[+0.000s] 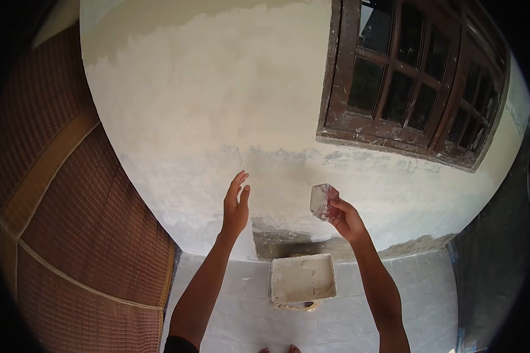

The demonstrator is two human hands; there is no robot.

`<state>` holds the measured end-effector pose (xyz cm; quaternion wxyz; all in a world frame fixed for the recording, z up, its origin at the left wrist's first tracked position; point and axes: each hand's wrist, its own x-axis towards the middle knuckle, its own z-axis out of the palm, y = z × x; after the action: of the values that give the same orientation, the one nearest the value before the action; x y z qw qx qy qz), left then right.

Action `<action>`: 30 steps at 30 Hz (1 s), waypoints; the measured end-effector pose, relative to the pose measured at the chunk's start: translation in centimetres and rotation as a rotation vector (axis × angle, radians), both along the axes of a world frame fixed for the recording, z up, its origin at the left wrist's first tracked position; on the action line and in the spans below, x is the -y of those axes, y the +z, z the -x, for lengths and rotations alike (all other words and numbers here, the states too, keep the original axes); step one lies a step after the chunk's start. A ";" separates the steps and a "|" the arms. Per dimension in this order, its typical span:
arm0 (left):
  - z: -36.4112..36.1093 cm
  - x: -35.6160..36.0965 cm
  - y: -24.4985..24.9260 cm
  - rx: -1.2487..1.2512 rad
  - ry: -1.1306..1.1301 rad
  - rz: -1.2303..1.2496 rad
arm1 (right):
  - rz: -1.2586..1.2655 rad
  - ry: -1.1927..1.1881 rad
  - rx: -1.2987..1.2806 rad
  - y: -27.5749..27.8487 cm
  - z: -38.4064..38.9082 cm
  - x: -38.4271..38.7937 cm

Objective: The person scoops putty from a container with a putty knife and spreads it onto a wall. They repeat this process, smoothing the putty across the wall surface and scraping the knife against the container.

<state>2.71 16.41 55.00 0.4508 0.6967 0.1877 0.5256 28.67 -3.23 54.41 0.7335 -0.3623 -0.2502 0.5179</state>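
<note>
My left hand [236,205] is raised in front of the wall [206,106], fingers stretched out and thumb apart, with nothing in it. Its fingertips overlap a grey, patchy band on the plaster. To the right, my right hand [347,220] grips a small reddish block-like tool [323,201] by its right side. White paste smears the tool's flat pale face; its exact kind cannot be made out. Below and between my hands, a rectangular tray [273,282] of creamy white paste sits on the floor by the wall, the paste surface ridged.
A brown wooden window [388,70] with small panes, spotted with white, is set in the wall at upper right. Woven brown matting [88,217] stands along the left. Grey sheeting [394,276] covers the floor. Bare feet [293,349] show at the bottom edge.
</note>
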 end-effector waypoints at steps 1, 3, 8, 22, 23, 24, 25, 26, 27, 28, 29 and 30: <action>0.4 -0.4 2.0 0.010 0.005 -0.022 | -0.012 -0.031 0.021 2.2 0.2 -0.4; 1.2 -1.1 6.4 0.037 0.014 -0.077 | -0.056 -0.043 0.041 7.1 0.7 -1.6; 1.3 -2.8 15.6 0.099 0.048 -0.213 | -0.203 -0.206 0.041 18.1 2.3 -3.3; -3.8 -11.1 28.7 0.076 0.233 -0.495 | -0.635 -0.694 0.878 36.6 -2.1 -14.0; -4.1 -11.8 29.0 0.068 0.275 -0.545 | -0.640 -0.694 0.881 37.0 -1.6 -14.2; -4.4 -12.5 29.0 0.070 0.274 -0.544 | -0.611 -0.825 1.086 37.2 -1.2 -14.4; -4.7 -13.1 29.1 0.057 0.301 -0.557 | -0.577 -0.956 1.293 37.4 -1.0 -14.7; -5.0 -13.7 29.2 0.045 0.328 -0.569 | -0.710 -1.051 1.466 37.5 -1.2 -15.5; -5.3 -14.6 29.1 0.049 0.327 -0.571 | -0.712 -1.055 1.469 37.6 -1.5 -16.3; -5.6 -15.4 29.0 0.058 0.360 -0.621 | -0.832 -1.140 1.628 37.7 -1.8 -17.1; -6.0 -16.2 29.0 0.069 0.391 -0.670 | -0.953 -1.224 1.789 37.9 -2.2 -17.8; -6.3 -16.9 28.9 0.075 0.384 -0.673 | -0.943 -1.205 1.847 37.7 -2.4 -18.3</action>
<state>8.99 33.35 83.90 0.0972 0.7382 0.1152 0.6575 31.10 15.08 92.13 0.4618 -0.3516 -0.6372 -0.5070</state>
